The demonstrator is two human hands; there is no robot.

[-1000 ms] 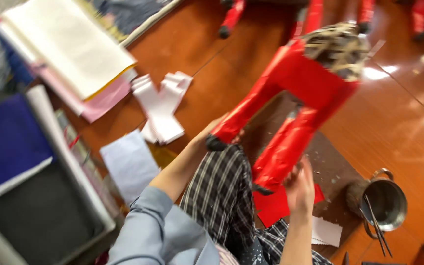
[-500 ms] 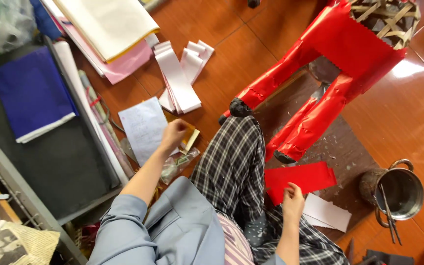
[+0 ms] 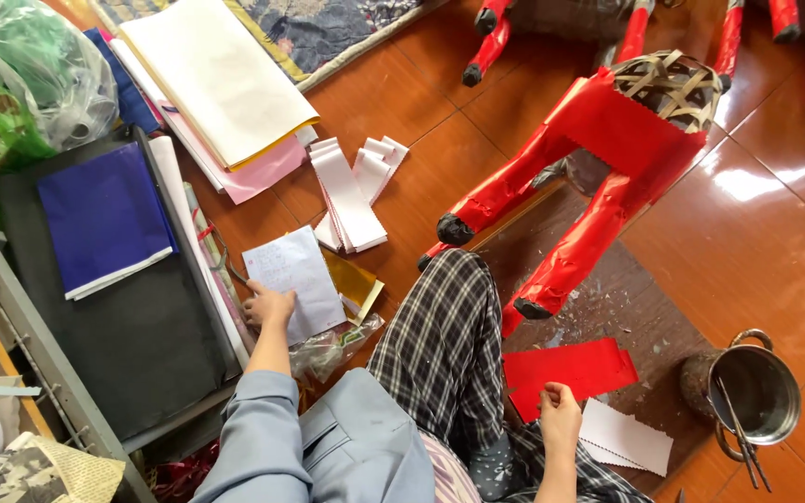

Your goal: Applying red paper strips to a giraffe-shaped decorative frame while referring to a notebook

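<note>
On floor | left hand flat on white sheet | right hand seemingly pinching glossy red paper

glossy brown tiled floor, daylight glare

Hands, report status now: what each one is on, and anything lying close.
Left hand on white paper sheet, by scissors. Right hand at edge of red paper sheets. White strips beside it; metal pot close.

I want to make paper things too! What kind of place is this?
Probably a home craft workshop on a tiled floor. Stacks of coloured paper lie about, a bamboo frame figure is partly covered in red paper, and a metal pot holds sticks, perhaps for glue.
</note>
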